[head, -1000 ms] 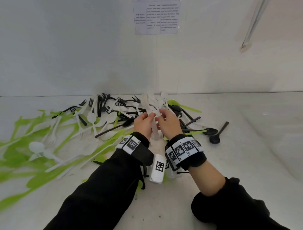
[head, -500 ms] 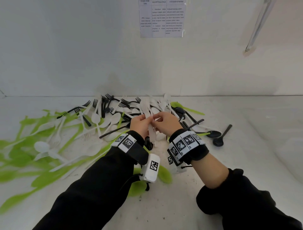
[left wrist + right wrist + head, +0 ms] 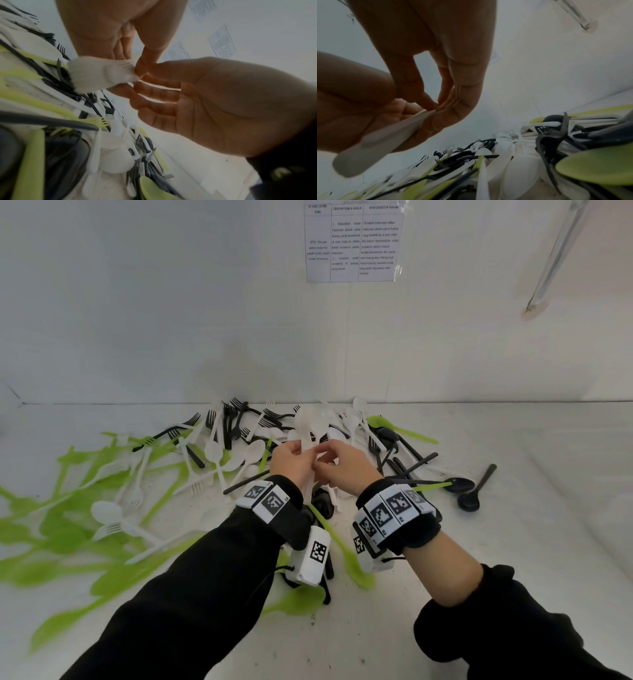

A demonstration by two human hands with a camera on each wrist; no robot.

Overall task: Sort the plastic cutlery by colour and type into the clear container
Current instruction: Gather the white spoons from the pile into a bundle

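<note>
While both hands meet at the middle of the head view, the left hand (image 3: 294, 461) holds a bundle of white cutlery (image 3: 307, 433) upright, its fingers curled round the handles, and the right hand (image 3: 343, 465) pinches at the same bundle from the right side; behind and around them a mixed pile of cutlery (image 3: 239, 446) in white, black and green spreads over the white bench (image 3: 513, 542), with green pieces (image 3: 61, 525) smeared by blur across the left of the frame and two black spoons (image 3: 467, 496) lying apart at the right; a printed sheet (image 3: 352, 241) hangs on the wall at the top; the clear container cannot be made out in this view. Seen from the left wrist, the white cutlery (image 3: 101, 73) sits blurred at centre left, pinched between the left hand's (image 3: 214, 102) fingers (image 3: 154, 83) and the right hand's (image 3: 111, 29) fingers reaching down from the top; the pile (image 3: 68, 135) fills the lower left. Seen from the right wrist, a white handle (image 3: 376, 146) slants toward the lower left, gripped by the left hand (image 3: 359, 101), and the right hand's (image 3: 436, 54) fingers (image 3: 429, 102) are narrowed onto its upper part; the pile (image 3: 522, 162) lies along the bottom and right.
</note>
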